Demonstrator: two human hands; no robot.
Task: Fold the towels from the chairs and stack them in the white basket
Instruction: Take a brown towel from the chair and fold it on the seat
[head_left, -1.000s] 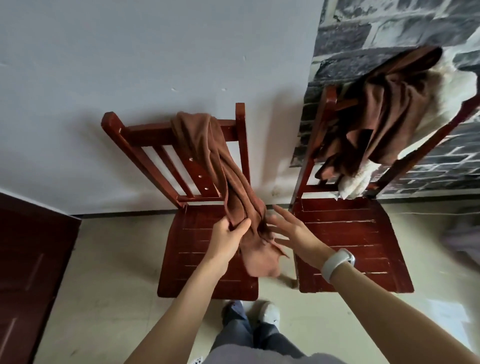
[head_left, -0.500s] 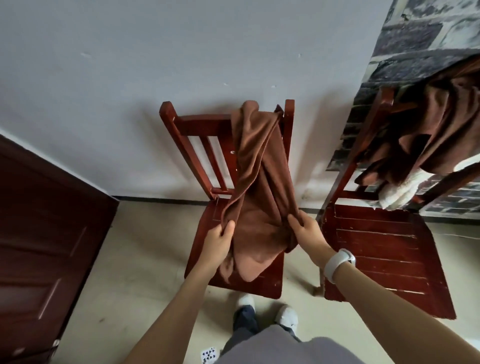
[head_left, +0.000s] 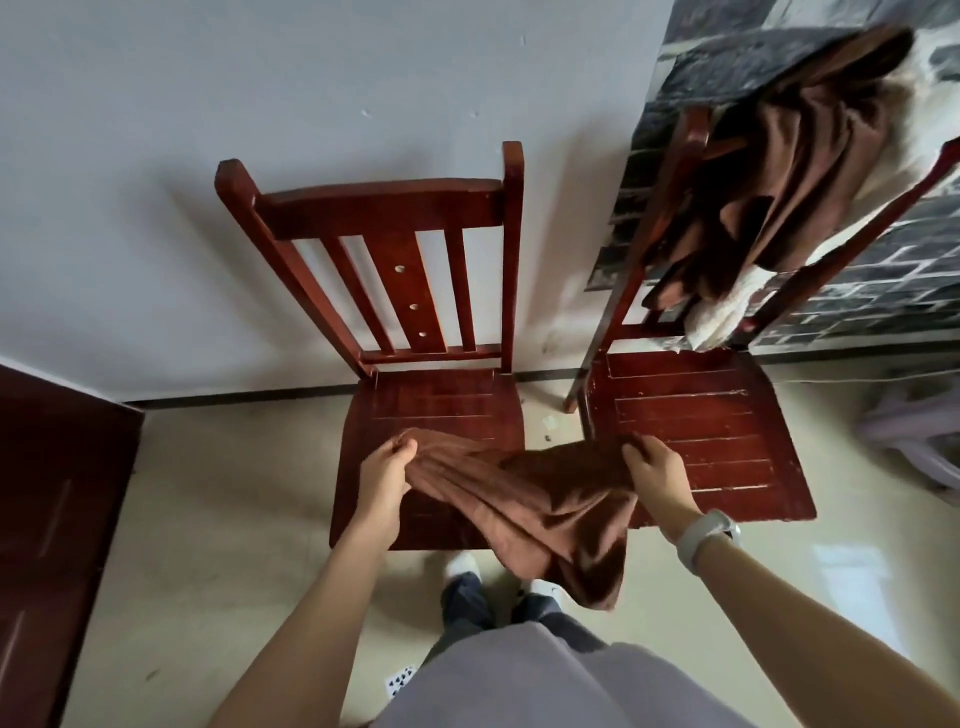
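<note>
Left chair (head_left: 405, 291), frame centre: backrest now bare; half a second ago the brown towel (head_left: 545, 504) still hung over it. Towel is off and stretched between both hands above the seat front, lower centre of frame, so folding can likely start. Right chair (head_left: 696, 426), upper right, carries a heap of brown and white towels (head_left: 789, 171). Basket not in view. Chairs: glossy red slatted wood. Towel: soft, limp, creased. Left hand (head_left: 384, 473) grip pinched on one edge, right hand (head_left: 657, 475) clamped on the other.
</note>
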